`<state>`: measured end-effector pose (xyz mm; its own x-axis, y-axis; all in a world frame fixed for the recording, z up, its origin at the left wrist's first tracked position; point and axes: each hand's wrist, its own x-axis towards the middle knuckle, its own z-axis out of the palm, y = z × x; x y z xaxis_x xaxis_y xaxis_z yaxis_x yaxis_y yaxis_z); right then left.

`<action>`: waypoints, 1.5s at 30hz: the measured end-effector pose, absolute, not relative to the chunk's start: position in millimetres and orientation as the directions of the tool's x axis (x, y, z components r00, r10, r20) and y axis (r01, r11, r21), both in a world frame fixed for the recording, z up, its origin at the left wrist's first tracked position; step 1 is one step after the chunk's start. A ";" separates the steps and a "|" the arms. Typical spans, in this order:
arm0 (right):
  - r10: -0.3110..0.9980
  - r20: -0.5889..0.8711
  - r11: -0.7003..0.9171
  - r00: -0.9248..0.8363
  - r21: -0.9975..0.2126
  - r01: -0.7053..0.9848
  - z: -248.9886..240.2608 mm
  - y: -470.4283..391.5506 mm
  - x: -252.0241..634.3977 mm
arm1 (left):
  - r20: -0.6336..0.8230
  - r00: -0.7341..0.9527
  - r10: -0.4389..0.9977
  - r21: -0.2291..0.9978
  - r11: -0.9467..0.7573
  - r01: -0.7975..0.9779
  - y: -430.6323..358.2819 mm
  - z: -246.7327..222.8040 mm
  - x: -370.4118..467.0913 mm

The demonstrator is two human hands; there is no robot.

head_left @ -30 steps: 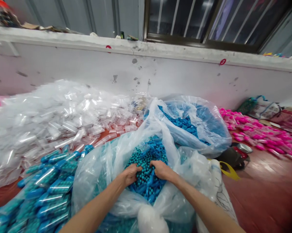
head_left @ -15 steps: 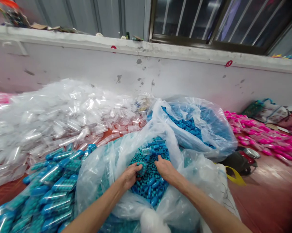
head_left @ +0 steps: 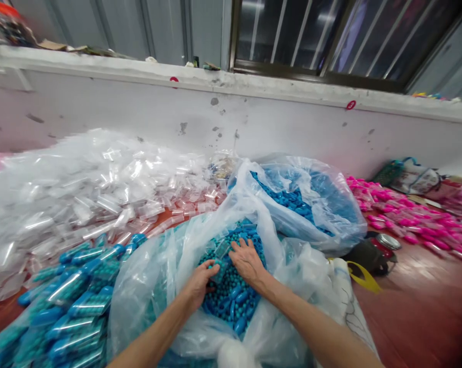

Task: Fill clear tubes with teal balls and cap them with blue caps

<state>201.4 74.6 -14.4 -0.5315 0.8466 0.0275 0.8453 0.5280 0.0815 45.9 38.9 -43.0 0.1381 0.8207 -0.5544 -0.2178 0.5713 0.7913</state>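
My left hand (head_left: 198, 284) is closed around a small clear plastic tube (head_left: 218, 272) with teal beads in it, at the left of the bag's mouth. Fingers spread, my right hand (head_left: 248, 265) lies palm down on the loose teal beads (head_left: 234, 281). By its fingertips another clear tube (head_left: 222, 249) rests on the beads. Blue caps (head_left: 239, 295) are mixed among the beads, mostly toward the near side. All of this sits inside a large translucent plastic bag (head_left: 146, 286) with its mouth rolled back.
Filled blue-capped tubes (head_left: 75, 301) are piled at the left, below a heap of clear tubes (head_left: 111, 179). Behind stands a second bag (head_left: 342, 209) of blue pieces. Pink pieces (head_left: 403, 212) lie to the right, near a dark object with a yellow strap (head_left: 363, 277). A wall (head_left: 138, 110) closes the back.
My right hand has gone from pointing into the beads to lying spread over them, nearer the tubes. My left hand keeps its tube. The view has shifted slightly.
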 end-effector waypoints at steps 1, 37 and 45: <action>0.863 0.053 0.498 -0.502 0.075 0.864 -10.5 71.5 203.1 | -0.524 0.120 0.843 0.821 0.538 -0.189 38.4 -42.3 47.3; 0.881 -0.039 0.184 -0.472 -0.889 0.419 -5.9 49.4 211.9 | -0.321 0.213 0.923 0.897 0.368 -0.243 15.3 -33.5 55.7; 0.862 0.135 0.404 -0.489 -0.765 0.501 -15.3 36.0 204.7 | -0.338 0.035 0.940 0.926 0.339 -0.166 15.2 -43.6 64.9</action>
